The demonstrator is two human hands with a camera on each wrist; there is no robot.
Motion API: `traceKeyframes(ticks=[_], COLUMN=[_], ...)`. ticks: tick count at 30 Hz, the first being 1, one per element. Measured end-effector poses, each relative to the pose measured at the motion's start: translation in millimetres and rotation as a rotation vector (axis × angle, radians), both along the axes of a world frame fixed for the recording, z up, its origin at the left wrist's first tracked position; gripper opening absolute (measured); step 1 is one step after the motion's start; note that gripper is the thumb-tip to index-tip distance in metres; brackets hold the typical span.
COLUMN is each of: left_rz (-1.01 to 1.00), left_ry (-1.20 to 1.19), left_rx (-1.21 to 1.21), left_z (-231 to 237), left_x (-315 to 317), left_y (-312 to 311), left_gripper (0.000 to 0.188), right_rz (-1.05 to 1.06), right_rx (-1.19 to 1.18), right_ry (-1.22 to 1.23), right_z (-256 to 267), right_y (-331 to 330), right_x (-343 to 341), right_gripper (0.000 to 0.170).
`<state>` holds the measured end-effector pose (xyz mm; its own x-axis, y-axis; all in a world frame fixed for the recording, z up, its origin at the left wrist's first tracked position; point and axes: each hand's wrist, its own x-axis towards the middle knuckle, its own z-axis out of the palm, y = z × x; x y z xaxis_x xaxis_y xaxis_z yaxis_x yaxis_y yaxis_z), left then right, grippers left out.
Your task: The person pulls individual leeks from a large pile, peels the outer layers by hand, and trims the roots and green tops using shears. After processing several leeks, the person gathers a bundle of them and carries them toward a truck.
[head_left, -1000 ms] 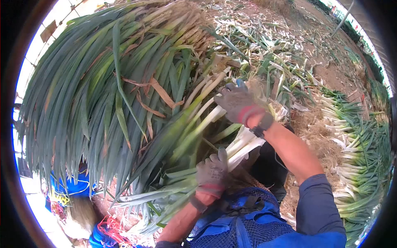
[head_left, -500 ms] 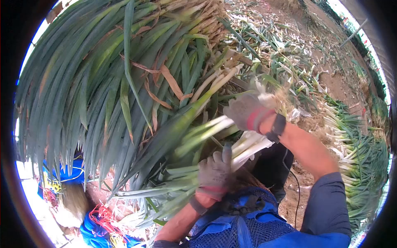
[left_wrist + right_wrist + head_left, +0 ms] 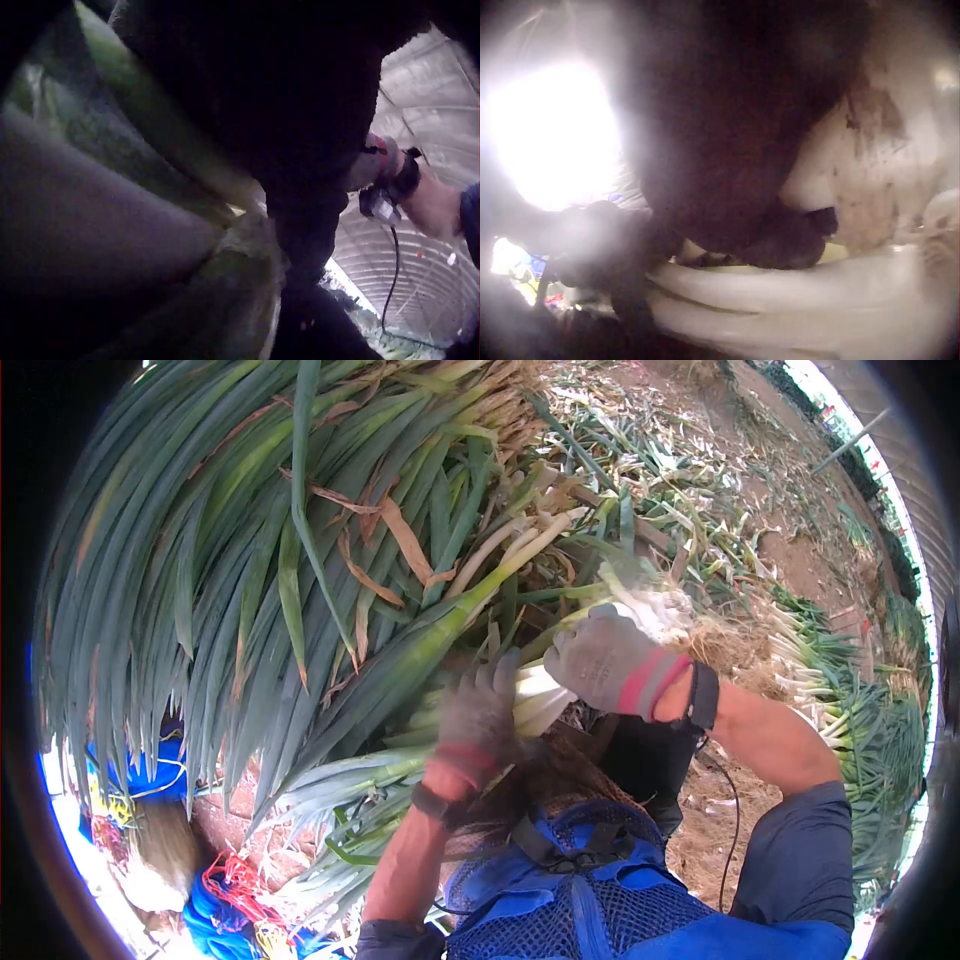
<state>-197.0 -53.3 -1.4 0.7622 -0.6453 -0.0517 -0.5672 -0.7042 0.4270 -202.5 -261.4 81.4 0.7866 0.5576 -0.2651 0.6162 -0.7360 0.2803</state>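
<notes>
A bunch of large green onions (image 3: 540,698) lies across the person's lap, white stalks toward the right and leaves toward the lower left. The gloved right hand (image 3: 603,660) grips the white stalks, its fingers curled over them. The left hand (image 3: 478,705), gloved and slightly blurred, holds the same bunch farther down, where the stalks turn green. White stalks (image 3: 780,304) run close under the dark glove in the right wrist view. In the left wrist view, green leaves (image 3: 150,135) press near the hand, whose palm side is mostly dark.
A tall heap of untrimmed green onions (image 3: 230,530) fills the left side. Peeled leaf scraps (image 3: 700,540) litter the soil beyond. A row of onions (image 3: 850,750) lies at the right. Blue bundles with red string (image 3: 235,900) sit at lower left. A cable (image 3: 735,810) hangs from the right wrist.
The right hand has come down and pulled stalks in against the bunch at the lap. The left hand has shifted up and left along the bunch. The head view has moved slightly.
</notes>
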Motion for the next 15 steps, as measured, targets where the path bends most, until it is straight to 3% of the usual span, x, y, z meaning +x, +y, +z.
traceKeyframes(ticks=[2, 5, 7, 15], left_rz=[-0.016, 0.025, 0.033, 0.050], left_ry=[0.073, 0.049, -0.012, -0.075], left_rx=[0.084, -0.019, -0.100, -0.193], left_z=[0, 2, 3, 2], left_x=[1, -10, -17, -24], left_y=[-3, -7, -11, -16], left_gripper=[0.116, 0.108, 0.106, 0.105], right_rz=[0.011, -0.056, -0.044, -0.266], right_rx=[0.068, 0.012, 0.080, 0.179], right_ry=[-0.049, -0.201, -0.427, -0.487], right_z=[-2, 20, 25, 25], right_y=[-22, -76, -112, -136], right_x=[13, 35, 43, 54], right_gripper=[0.007, 0.006, 0.007, 0.022])
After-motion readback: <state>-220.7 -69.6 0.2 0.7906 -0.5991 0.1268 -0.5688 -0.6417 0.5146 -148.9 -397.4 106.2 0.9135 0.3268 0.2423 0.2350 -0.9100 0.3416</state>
